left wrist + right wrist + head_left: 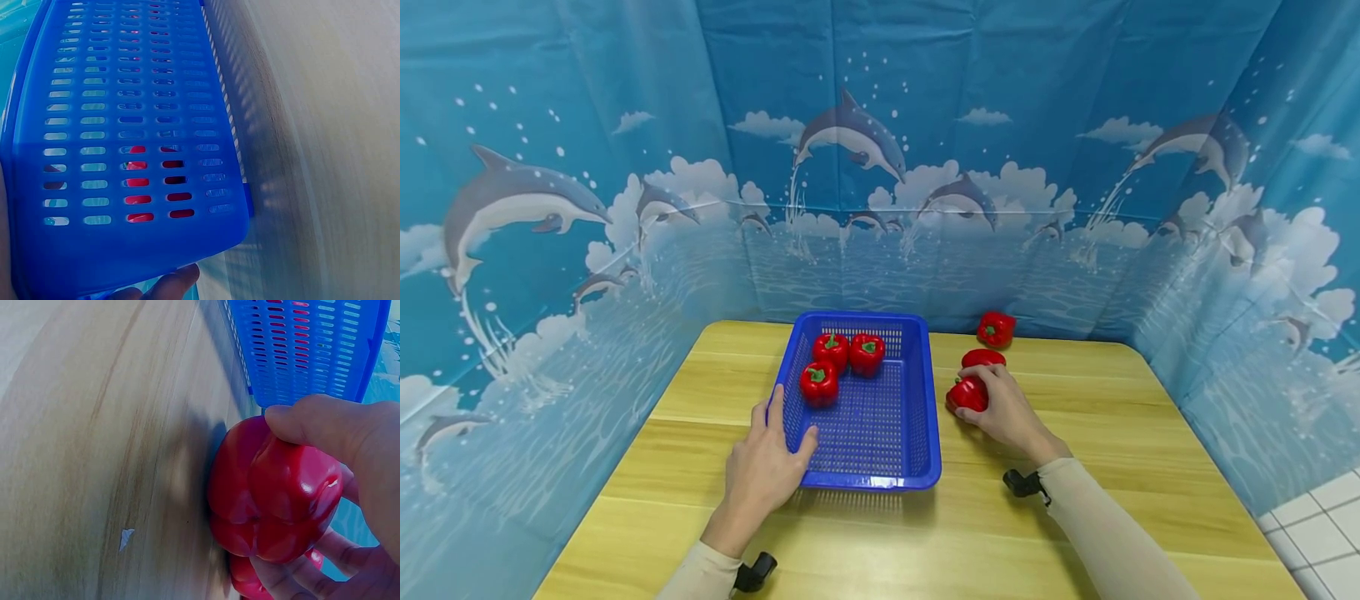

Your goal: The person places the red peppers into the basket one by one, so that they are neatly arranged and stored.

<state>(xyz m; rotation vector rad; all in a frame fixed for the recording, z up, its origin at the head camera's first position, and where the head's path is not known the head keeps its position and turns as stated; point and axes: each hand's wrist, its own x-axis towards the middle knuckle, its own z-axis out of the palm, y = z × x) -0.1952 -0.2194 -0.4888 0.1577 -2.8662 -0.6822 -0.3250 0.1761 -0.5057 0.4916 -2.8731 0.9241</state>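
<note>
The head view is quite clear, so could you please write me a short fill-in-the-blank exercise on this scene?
1. The basket is coloured ____.
2. Inside it lie ____ red peppers.
3. The person's ____ hand grips a pepper outside the basket.
4. The backdrop beyond the table shows leaping ____.

Missing words: blue; three; right; dolphins.

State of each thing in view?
blue basket: upright, part-filled
three red peppers: inside basket
held pepper: gripped; lifted or not, unclear
middle pepper: partly hidden
far pepper: on table, stem showing
left hand: touching basket's near-left corner
right hand: gripping held pepper
</note>
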